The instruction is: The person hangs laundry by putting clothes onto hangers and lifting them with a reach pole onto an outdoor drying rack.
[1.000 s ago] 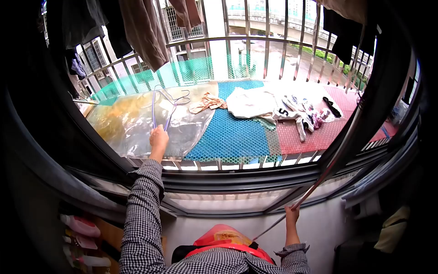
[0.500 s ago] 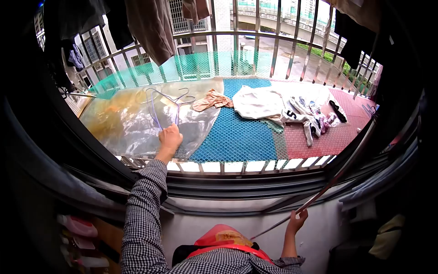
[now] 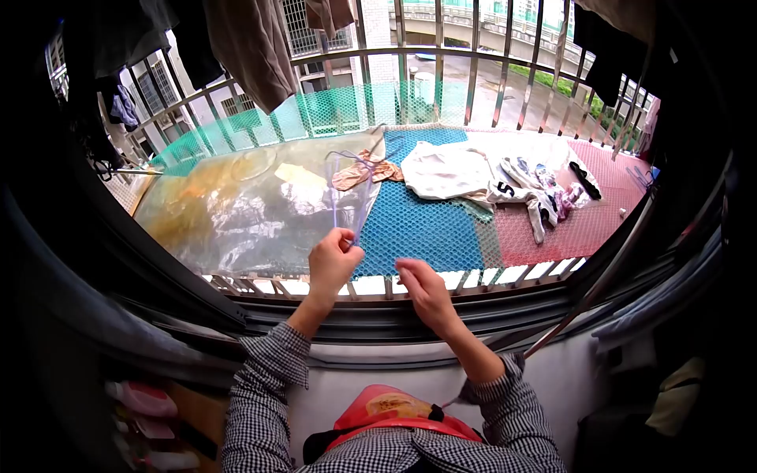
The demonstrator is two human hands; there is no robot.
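The purple hanger [image 3: 335, 197] stands near the middle of the frame, rising out of the left hand [image 3: 334, 266]. That hand's grip is closed round the hanger's lower end, with the thin loop reaching upward from thumb and fingers. Seen from here, the loop overlaps the peach cloth [image 3: 347, 178] and the edge of the clear plastic sheet [image 3: 244, 209]; whether it touches them I cannot tell. The right hand [image 3: 428, 293] is just right of the left, apart from the hanger, its fingers bent inward and blurred; I cannot tell whether its grip is closed. The white garment [image 3: 445, 172] lies right of centre, above both hands.
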